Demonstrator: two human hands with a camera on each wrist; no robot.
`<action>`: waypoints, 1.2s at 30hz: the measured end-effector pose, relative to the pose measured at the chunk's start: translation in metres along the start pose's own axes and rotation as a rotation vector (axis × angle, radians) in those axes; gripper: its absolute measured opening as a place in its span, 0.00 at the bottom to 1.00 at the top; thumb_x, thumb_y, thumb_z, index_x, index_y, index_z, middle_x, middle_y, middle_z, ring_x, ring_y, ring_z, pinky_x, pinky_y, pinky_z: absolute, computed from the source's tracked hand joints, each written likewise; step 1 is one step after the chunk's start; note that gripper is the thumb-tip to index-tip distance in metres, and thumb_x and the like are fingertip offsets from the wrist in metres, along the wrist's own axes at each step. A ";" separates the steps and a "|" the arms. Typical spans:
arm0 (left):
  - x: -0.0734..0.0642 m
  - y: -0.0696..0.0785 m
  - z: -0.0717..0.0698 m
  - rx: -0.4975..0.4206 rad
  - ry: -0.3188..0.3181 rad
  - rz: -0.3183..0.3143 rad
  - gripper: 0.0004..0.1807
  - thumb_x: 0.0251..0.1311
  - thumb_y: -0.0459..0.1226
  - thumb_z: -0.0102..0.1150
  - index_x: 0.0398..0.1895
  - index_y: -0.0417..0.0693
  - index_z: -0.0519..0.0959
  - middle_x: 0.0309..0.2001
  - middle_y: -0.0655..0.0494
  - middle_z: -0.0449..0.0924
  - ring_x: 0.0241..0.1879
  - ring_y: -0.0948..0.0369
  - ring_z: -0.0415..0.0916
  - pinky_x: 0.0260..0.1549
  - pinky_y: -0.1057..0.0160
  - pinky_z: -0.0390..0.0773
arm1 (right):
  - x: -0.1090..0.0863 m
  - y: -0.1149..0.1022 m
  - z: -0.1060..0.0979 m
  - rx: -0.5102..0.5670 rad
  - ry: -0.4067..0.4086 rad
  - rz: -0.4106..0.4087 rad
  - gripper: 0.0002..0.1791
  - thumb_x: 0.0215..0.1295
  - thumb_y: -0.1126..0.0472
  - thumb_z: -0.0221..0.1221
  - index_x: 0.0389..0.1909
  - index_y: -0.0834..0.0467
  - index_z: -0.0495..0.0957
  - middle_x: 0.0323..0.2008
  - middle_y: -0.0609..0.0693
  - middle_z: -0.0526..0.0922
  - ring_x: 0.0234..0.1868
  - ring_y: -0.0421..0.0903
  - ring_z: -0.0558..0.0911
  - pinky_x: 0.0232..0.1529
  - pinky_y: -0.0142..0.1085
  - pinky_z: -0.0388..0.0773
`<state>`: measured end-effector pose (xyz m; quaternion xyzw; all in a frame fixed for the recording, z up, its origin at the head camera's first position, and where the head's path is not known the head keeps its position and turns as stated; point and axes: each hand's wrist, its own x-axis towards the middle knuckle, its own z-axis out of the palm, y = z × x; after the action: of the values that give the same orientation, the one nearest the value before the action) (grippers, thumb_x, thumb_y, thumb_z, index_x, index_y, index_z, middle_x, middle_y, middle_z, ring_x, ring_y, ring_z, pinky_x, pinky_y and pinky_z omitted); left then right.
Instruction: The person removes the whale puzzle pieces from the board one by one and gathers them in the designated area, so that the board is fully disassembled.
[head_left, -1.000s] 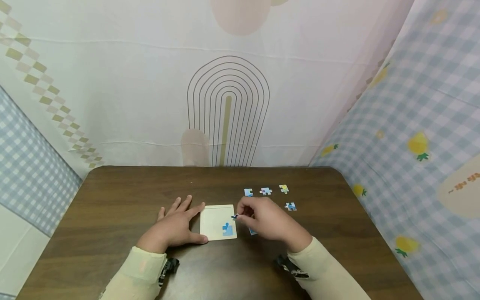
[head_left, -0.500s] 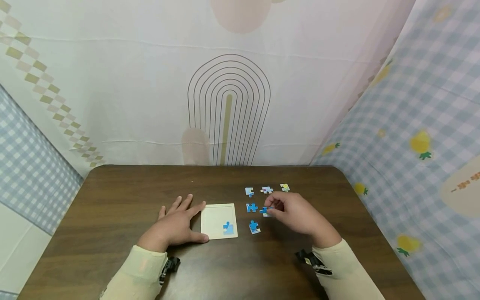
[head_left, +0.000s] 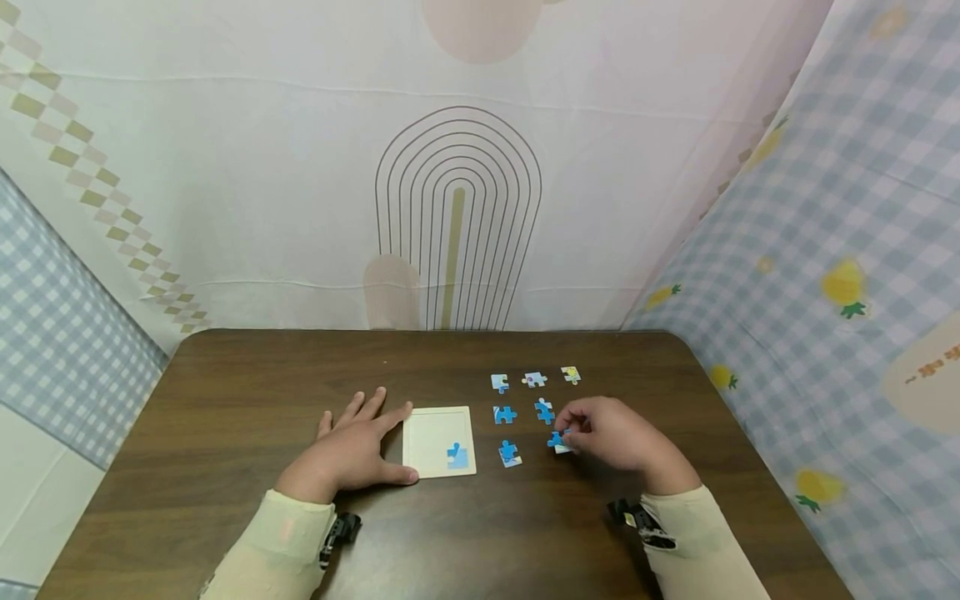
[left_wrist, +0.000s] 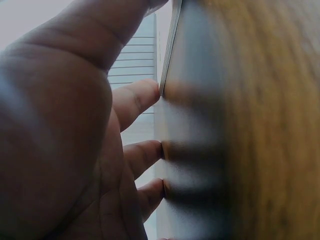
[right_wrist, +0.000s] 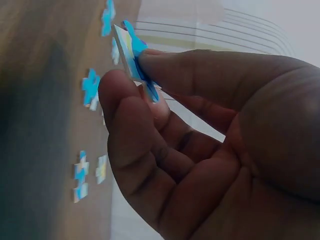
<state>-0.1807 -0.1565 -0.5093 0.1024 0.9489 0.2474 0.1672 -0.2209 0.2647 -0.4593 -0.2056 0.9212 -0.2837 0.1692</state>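
My right hand [head_left: 618, 433] pinches a blue puzzle piece [head_left: 558, 442] with a white edge, low over the right side of the table. In the right wrist view the puzzle piece [right_wrist: 131, 56] stands tilted between thumb and fingertips, which hide part of it. My left hand [head_left: 345, 458] lies spread beside a square cream puzzle tray [head_left: 423, 446], its thumb and index fingertip at the left corners. In the left wrist view the other fingertips [left_wrist: 147, 150] touch the tabletop. A blue piece [head_left: 457, 457] sits in the tray's lower right corner.
Loose puzzle pieces lie in rows right of the tray: a pale-blue one [head_left: 499, 382], a yellow one [head_left: 571, 375], a blue one [head_left: 505, 414] and several more. The dark wooden table [head_left: 450, 542] ends at a hanging patterned cloth [head_left: 300, 208].
My right hand has moved from the tray's right edge rightward over the loose pieces, still pinching a piece. My left hand has stayed in place by the tray.
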 end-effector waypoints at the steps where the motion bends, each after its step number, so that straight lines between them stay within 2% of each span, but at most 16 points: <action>1: 0.000 0.000 0.000 0.000 0.000 0.001 0.64 0.53 0.71 0.81 0.91 0.69 0.62 0.94 0.41 0.42 0.92 0.30 0.36 0.77 0.11 0.36 | 0.001 0.002 0.002 0.006 -0.008 0.003 0.06 0.77 0.68 0.67 0.45 0.54 0.89 0.30 0.44 0.85 0.32 0.41 0.82 0.35 0.34 0.79; 6: 0.000 0.000 0.000 0.004 -0.004 -0.005 0.63 0.53 0.72 0.80 0.91 0.70 0.62 0.94 0.42 0.42 0.92 0.32 0.36 0.78 0.12 0.36 | 0.006 0.012 0.010 0.014 -0.033 0.020 0.07 0.76 0.70 0.65 0.44 0.55 0.88 0.28 0.44 0.84 0.28 0.41 0.80 0.32 0.35 0.78; 16: 0.002 -0.001 0.000 0.006 -0.001 0.000 0.62 0.54 0.71 0.80 0.91 0.70 0.62 0.94 0.42 0.42 0.92 0.32 0.35 0.78 0.12 0.35 | 0.014 0.019 0.021 0.019 -0.061 0.048 0.06 0.77 0.69 0.65 0.44 0.56 0.88 0.27 0.44 0.83 0.28 0.42 0.81 0.31 0.37 0.79; 36: 0.000 0.001 0.000 0.003 -0.007 -0.007 0.63 0.54 0.71 0.81 0.91 0.70 0.62 0.94 0.41 0.42 0.92 0.31 0.36 0.78 0.12 0.36 | 0.014 0.017 0.024 0.032 -0.064 0.089 0.04 0.78 0.68 0.66 0.44 0.55 0.87 0.27 0.46 0.83 0.28 0.44 0.83 0.31 0.39 0.82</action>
<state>-0.1806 -0.1558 -0.5095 0.1003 0.9490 0.2451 0.1711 -0.2274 0.2602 -0.4904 -0.1706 0.9189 -0.2840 0.2141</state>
